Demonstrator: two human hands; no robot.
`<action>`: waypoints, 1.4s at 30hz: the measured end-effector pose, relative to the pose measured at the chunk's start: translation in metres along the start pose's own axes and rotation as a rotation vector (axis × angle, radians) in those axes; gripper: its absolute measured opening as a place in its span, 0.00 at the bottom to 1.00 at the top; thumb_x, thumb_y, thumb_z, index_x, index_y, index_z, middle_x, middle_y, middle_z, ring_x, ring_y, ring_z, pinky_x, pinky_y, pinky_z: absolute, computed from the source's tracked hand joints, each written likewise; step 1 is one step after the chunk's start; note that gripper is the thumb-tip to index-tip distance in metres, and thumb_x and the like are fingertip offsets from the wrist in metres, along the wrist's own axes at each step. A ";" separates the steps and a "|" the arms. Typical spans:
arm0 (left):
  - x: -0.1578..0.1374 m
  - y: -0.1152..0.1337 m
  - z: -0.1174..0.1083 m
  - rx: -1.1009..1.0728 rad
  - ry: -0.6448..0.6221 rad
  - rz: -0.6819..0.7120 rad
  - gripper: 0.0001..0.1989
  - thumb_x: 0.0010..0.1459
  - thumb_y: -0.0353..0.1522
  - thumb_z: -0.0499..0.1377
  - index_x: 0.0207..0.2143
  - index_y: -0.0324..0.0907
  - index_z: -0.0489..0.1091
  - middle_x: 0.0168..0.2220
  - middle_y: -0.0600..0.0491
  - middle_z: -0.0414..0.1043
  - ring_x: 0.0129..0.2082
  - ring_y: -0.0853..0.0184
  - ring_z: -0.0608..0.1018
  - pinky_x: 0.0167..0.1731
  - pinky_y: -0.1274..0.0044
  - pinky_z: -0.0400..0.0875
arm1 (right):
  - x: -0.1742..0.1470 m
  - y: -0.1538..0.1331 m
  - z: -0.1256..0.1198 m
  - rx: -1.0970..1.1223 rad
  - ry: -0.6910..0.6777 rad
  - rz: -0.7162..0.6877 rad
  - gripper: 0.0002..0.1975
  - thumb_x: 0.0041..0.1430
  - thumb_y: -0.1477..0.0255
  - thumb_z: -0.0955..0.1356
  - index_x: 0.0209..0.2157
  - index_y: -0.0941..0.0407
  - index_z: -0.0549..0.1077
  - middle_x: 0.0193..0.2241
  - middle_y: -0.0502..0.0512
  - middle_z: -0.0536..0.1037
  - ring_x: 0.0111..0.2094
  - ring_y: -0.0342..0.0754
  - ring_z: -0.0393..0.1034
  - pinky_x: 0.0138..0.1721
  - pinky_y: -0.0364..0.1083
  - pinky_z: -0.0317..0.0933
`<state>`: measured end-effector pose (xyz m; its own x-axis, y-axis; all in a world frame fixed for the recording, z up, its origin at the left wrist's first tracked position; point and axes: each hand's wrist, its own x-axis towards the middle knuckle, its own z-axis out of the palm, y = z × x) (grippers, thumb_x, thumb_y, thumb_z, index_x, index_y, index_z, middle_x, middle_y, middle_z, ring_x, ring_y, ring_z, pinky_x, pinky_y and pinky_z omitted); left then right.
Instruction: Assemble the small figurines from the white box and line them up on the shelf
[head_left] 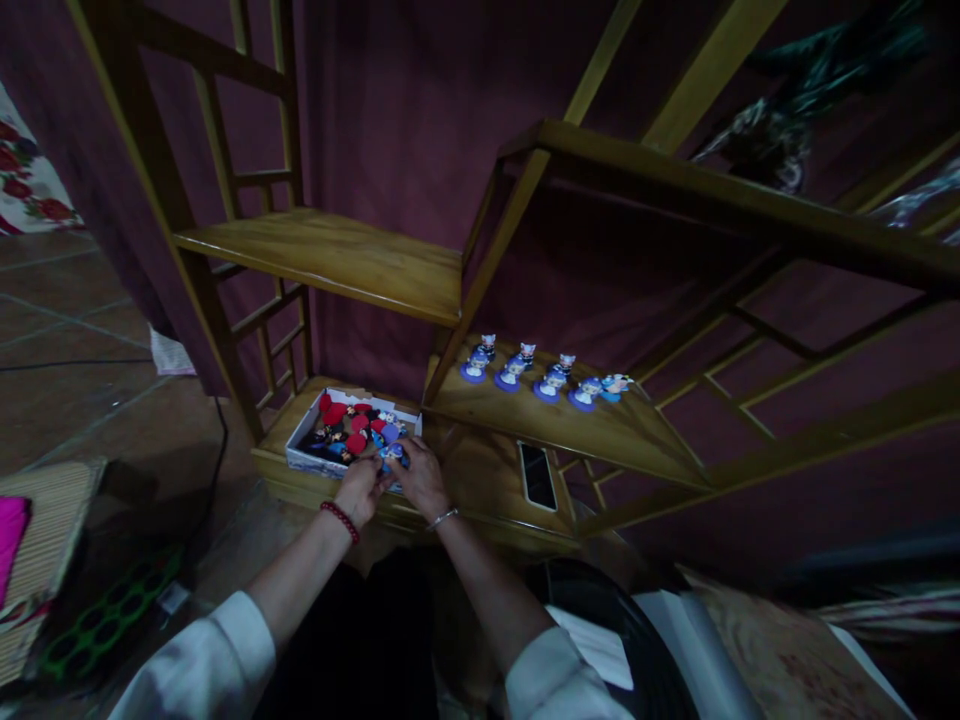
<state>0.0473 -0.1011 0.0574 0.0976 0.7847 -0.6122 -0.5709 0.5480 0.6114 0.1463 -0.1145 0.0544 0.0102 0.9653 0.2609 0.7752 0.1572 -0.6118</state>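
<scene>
A small blue figurine is held between both my hands at the near right corner of a shallow white box. My left hand, with a red bead bracelet at the wrist, grips it from the left. From the right, my right hand, with a thin silver bracelet, closes on it. The box sits on the lowest wooden shelf and holds several red and blue figurines. A row of several blue figurines stands on the middle shelf to the right; the rightmost one lies tipped over.
A dark phone lies on the lowest shelf right of my hands. An upper-left wooden shelf is bare. Maroon cloth hangs behind the wooden rack. A woven mat and a green mesh piece lie on the tiled floor at left.
</scene>
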 end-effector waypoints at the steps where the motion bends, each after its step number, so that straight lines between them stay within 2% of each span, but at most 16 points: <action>1: 0.002 0.000 0.000 0.009 0.004 0.001 0.12 0.52 0.17 0.48 0.21 0.38 0.62 0.21 0.55 0.65 0.18 0.76 0.68 0.20 0.83 0.68 | 0.000 0.000 0.001 0.005 0.000 -0.003 0.08 0.50 0.75 0.65 0.34 0.55 0.71 0.35 0.53 0.71 0.38 0.46 0.64 0.42 0.44 0.59; 12: 0.018 0.001 -0.005 0.072 0.042 -0.012 0.09 0.49 0.17 0.52 0.23 0.37 0.65 0.21 0.54 0.66 0.19 0.75 0.69 0.23 0.79 0.70 | 0.004 0.011 0.014 0.046 -0.018 0.011 0.07 0.50 0.76 0.64 0.34 0.55 0.70 0.34 0.53 0.70 0.36 0.46 0.65 0.40 0.44 0.59; 18: 0.022 0.003 -0.005 0.136 0.063 -0.007 0.11 0.49 0.17 0.51 0.23 0.38 0.65 0.18 0.57 0.63 0.18 0.76 0.67 0.27 0.79 0.70 | 0.004 0.012 0.015 0.045 -0.037 0.030 0.08 0.50 0.74 0.64 0.35 0.54 0.69 0.35 0.53 0.70 0.38 0.46 0.64 0.41 0.44 0.58; 23: 0.021 0.006 -0.001 0.177 0.059 0.009 0.12 0.49 0.16 0.50 0.23 0.39 0.66 0.18 0.57 0.62 0.20 0.74 0.68 0.29 0.78 0.70 | 0.005 0.013 0.015 0.032 -0.049 0.036 0.09 0.50 0.75 0.64 0.35 0.54 0.69 0.35 0.53 0.71 0.38 0.46 0.64 0.40 0.44 0.58; 27: 0.020 0.007 0.000 0.208 0.057 0.032 0.12 0.48 0.16 0.50 0.22 0.39 0.65 0.18 0.58 0.61 0.19 0.75 0.67 0.29 0.77 0.71 | 0.005 0.012 0.015 0.028 -0.022 0.122 0.10 0.52 0.73 0.63 0.38 0.54 0.68 0.37 0.53 0.72 0.37 0.46 0.66 0.40 0.43 0.58; 31: 0.023 0.010 -0.001 0.248 0.044 0.042 0.10 0.48 0.17 0.51 0.21 0.38 0.63 0.16 0.58 0.60 0.18 0.76 0.67 0.27 0.77 0.72 | 0.002 0.010 0.014 0.002 -0.016 0.215 0.12 0.54 0.69 0.61 0.41 0.55 0.66 0.34 0.55 0.74 0.35 0.47 0.69 0.37 0.43 0.59; 42: 0.037 0.019 -0.003 0.516 -0.052 0.139 0.07 0.45 0.20 0.54 0.23 0.38 0.66 0.21 0.54 0.67 0.23 0.71 0.71 0.26 0.78 0.69 | 0.001 0.015 0.022 0.003 -0.019 0.248 0.10 0.53 0.75 0.62 0.39 0.57 0.67 0.35 0.57 0.74 0.35 0.49 0.69 0.37 0.44 0.60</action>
<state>0.0378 -0.0627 0.0445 0.0969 0.8659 -0.4907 -0.1078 0.4992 0.8598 0.1438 -0.1067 0.0294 0.1884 0.9781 0.0881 0.7484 -0.0849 -0.6578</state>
